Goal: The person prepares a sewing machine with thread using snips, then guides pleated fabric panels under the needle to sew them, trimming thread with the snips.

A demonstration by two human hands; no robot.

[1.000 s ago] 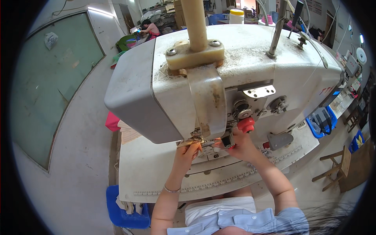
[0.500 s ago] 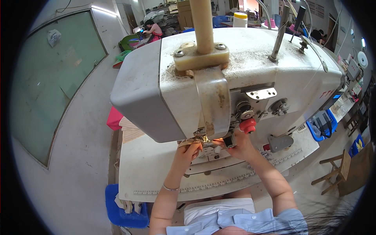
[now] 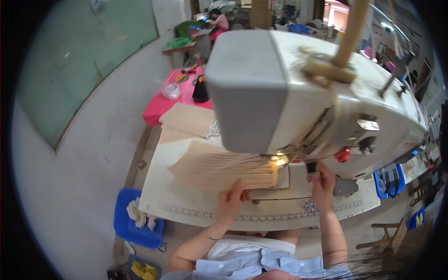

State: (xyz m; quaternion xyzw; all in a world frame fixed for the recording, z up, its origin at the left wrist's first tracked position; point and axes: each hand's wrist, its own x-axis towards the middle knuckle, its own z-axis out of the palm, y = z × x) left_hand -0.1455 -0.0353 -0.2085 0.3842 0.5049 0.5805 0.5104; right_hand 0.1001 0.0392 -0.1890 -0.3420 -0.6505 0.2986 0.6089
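A beige pleated fabric panel (image 3: 219, 168) lies on the white machine table left of the needle area, its left part blurred. Its right edge sits by the lit needle area of a large white sewing machine (image 3: 247, 93). My left hand (image 3: 229, 200) is at the panel's near edge, one finger stretched onto the cloth and the thumb apart from it. On the other side of the needle, my right hand (image 3: 322, 184) has its fingers bent together beside a small black machine part (image 3: 311, 166); what they hold, if anything, is hidden.
More beige fabric (image 3: 186, 116) lies behind the panel. A pink-covered table (image 3: 156, 109) with scissors and a plastic bag stands at the back left. A blue basket (image 3: 140, 240) holding cloth is at the table's left; another blue basket (image 3: 392, 191) stands right. A person (image 3: 218, 23) sits far back.
My view has swung left, so the machine appears farther right. My left hand has come away from the needle toward me, and the pleated panel now shows spread left of the needle.
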